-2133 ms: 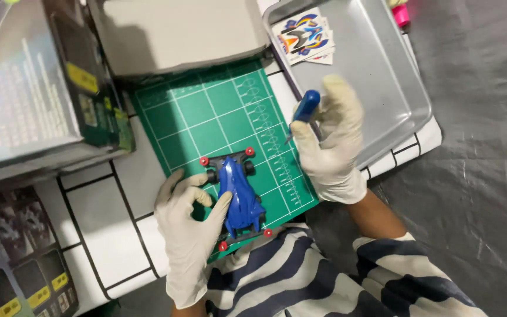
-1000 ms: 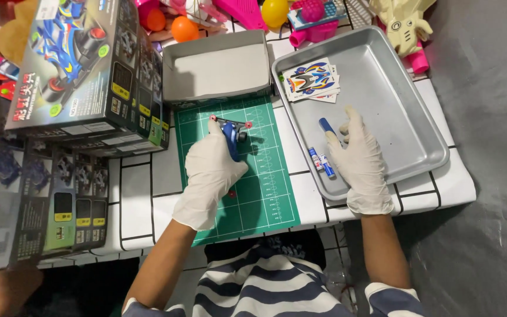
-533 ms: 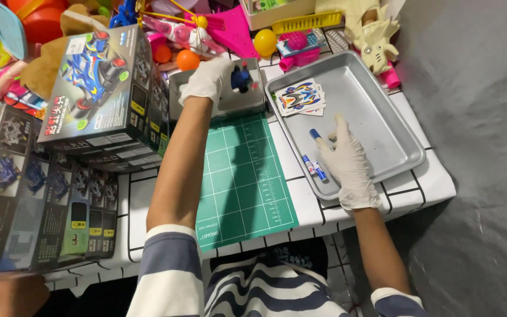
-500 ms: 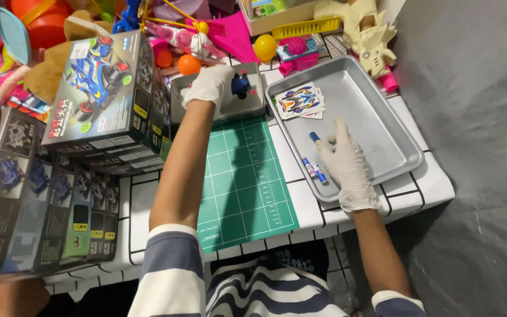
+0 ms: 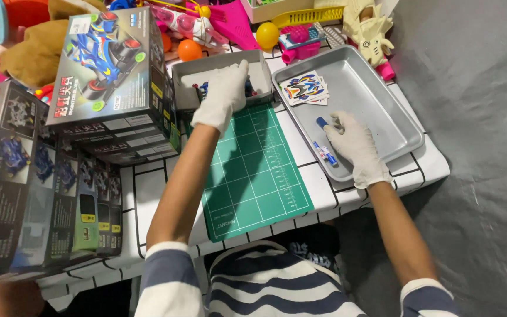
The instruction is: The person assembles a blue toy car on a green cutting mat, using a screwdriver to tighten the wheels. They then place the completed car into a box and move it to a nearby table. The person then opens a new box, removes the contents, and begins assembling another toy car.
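My left hand point(image 5: 227, 88), in a white glove, reaches into a shallow grey box point(image 5: 218, 60) and covers a blue toy car point(image 5: 202, 89); only the car's ends show beside my fingers. My right hand point(image 5: 356, 144), also gloved, rests flat in a metal tray point(image 5: 382, 111). Its fingertips touch a blue-handled tool point(image 5: 322, 122), and a blue pen point(image 5: 325, 154) lies by the thumb. A green cutting mat point(image 5: 253, 170) lies bare between my arms.
A sticker sheet point(image 5: 304, 88) lies in the tray's far corner. Stacked toy car kit boxes point(image 5: 112, 88) stand at the left. Colourful toys, an orange ball point(image 5: 189, 50) and a yellow ball point(image 5: 267, 35) crowd the far edge. Grey cloth covers the right.
My left hand has carried the blue car off the green mat and lowered it into the grey box. My right hand has put the blue tool in the tray and stays there.
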